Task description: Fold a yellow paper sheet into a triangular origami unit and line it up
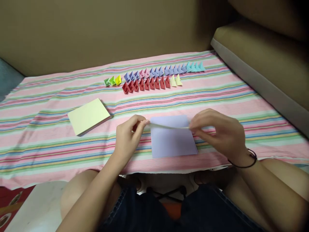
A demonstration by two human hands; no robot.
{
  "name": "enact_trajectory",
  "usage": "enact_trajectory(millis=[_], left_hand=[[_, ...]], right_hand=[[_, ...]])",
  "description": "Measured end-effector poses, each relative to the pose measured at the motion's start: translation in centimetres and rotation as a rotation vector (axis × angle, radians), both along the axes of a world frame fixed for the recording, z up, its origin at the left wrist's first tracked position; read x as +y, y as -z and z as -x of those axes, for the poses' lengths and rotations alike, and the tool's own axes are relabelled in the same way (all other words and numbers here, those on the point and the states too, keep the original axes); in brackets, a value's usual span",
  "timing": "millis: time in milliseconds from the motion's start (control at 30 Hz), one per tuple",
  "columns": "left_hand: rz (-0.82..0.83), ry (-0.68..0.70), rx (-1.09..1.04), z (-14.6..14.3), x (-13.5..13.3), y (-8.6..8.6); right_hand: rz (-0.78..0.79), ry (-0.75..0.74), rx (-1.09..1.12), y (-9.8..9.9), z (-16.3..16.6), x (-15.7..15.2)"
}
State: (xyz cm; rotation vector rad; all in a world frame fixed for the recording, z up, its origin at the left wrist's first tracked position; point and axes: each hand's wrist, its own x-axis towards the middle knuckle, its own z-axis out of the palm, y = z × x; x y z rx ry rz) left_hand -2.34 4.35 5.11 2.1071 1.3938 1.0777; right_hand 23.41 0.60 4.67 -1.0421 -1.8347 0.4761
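Note:
My left hand [127, 137] and my right hand [217, 132] each pinch one end of a thin pale paper sheet [169, 126], held edge-on just above the table. Under it lies a stack of lavender paper [172, 141] near the table's front edge. A stack of pale yellow paper [88, 116] rests to the left of my left hand. Further back, two rows of small folded paper pieces [154, 77] stand in green, yellow, purple, pink, blue, teal, red and cream.
A pink striped cloth [241, 96] covers the low table. A tan cushion [265, 58] runs along the right side and a tan wall stands behind. My knees are under the front edge. A black band circles my right wrist.

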Motion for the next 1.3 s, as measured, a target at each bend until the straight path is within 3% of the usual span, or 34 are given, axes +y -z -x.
enact_trajectory(millis=[67, 133, 267, 300, 467, 667, 767, 867, 1033, 1167, 1300], left_hand=[[-0.05, -0.038, 0.05, 0.0, -0.1, 0.1], [-0.102, 0.031, 0.124, -0.4, -0.4, 0.5], [-0.1, 0.457, 0.232, -1.7, -1.7, 1.7], [-0.116, 0.495, 0.25, -2.0, -2.0, 2.1], [-0.321, 0.421, 0.255, -2.6, -2.5, 3.1], [-0.502, 0.345, 0.261, -1.8, -2.0, 2.7], [-0.489, 0.3, 0.256, -1.7, -1.8, 2.4], [-0.482, 0.332, 0.257, -2.1, -2.0, 2.2], [-0.47, 0.423, 0.21, -2.8, -2.6, 2.0], [-0.386, 0.364, 0.165, -1.8, -2.1, 1.6], [-0.379, 0.21, 0.176, 0.1, -0.6, 0.6]], right_hand=[[-0.145, -0.158, -0.196, 0.2, 0.1, -0.6], [-0.209, -0.252, -0.335, 0.8, 0.4, -0.9], [-0.232, -0.232, -0.476, 2.2, 1.2, -1.0], [-0.234, -0.208, -0.488, 2.4, 1.3, -1.0], [-0.323, -0.119, -0.481, 2.6, 2.0, -1.0], [-0.412, -0.043, -0.453, 1.6, 1.0, -0.9], [-0.386, 0.05, -0.369, 1.0, 0.4, -0.8], [-0.322, 0.008, -0.355, 1.1, 1.0, -0.9], [-0.351, -0.005, -0.347, 1.7, 2.6, -1.4], [-0.301, 0.069, -0.233, 0.8, 1.7, -1.4], [-0.242, 0.273, -0.163, -0.2, 0.0, -1.0]])
